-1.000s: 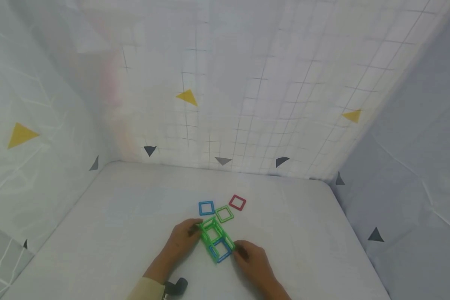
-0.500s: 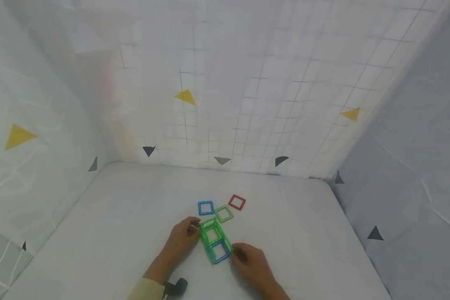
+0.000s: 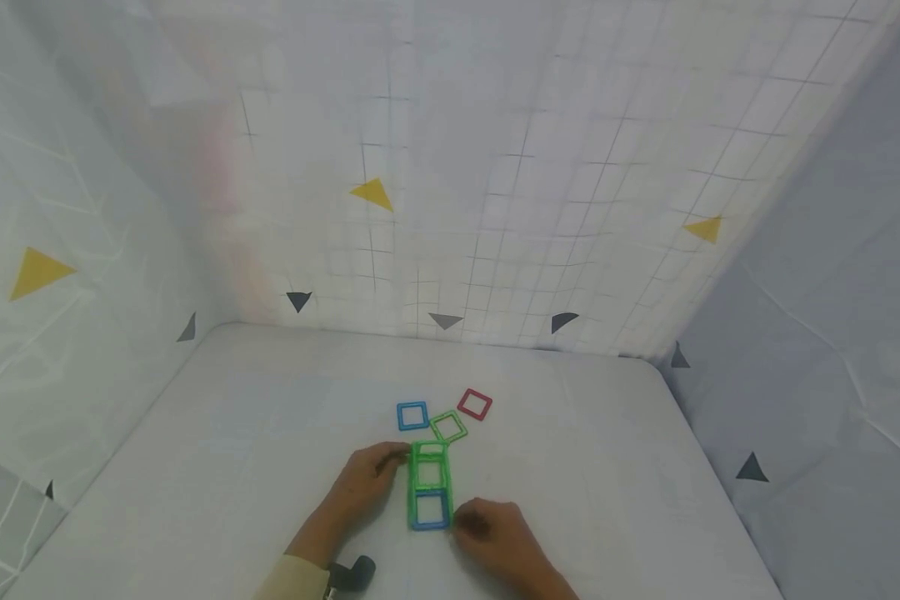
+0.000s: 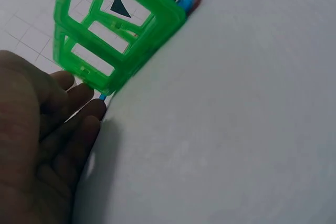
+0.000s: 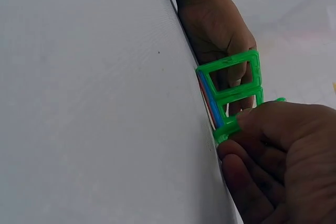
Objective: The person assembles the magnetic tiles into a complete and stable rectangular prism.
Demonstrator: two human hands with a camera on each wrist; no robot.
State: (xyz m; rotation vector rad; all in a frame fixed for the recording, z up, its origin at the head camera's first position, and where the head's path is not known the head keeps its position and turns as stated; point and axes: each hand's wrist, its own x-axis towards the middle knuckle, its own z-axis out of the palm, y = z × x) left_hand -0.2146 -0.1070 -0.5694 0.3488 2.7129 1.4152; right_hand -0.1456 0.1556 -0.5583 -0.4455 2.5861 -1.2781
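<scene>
A small structure (image 3: 429, 487) of green square frames with a blue square at its near end stands on the white table (image 3: 232, 467). My left hand (image 3: 387, 467) rests against its left side. In the left wrist view the nearly straight fingers (image 4: 79, 114) touch the low corner of the green structure (image 4: 118, 30). My right hand (image 3: 467, 522) is at the near right corner. In the right wrist view its thumb and fingers (image 5: 252, 129) pinch the corner of the green frame (image 5: 231, 85), and the left hand (image 5: 218, 22) shows behind.
Three loose square frames lie just beyond the structure: blue (image 3: 412, 415), green (image 3: 448, 427) and red (image 3: 475, 404). White gridded cloth walls (image 3: 495, 208) with triangle marks close in the table on three sides. A dark wrist device (image 3: 352, 573) sits by my left sleeve.
The structure has turned from a diagonal lie to pointing straight away from me. My right hand has shifted left and nearer with it; my left hand stayed at its left side.
</scene>
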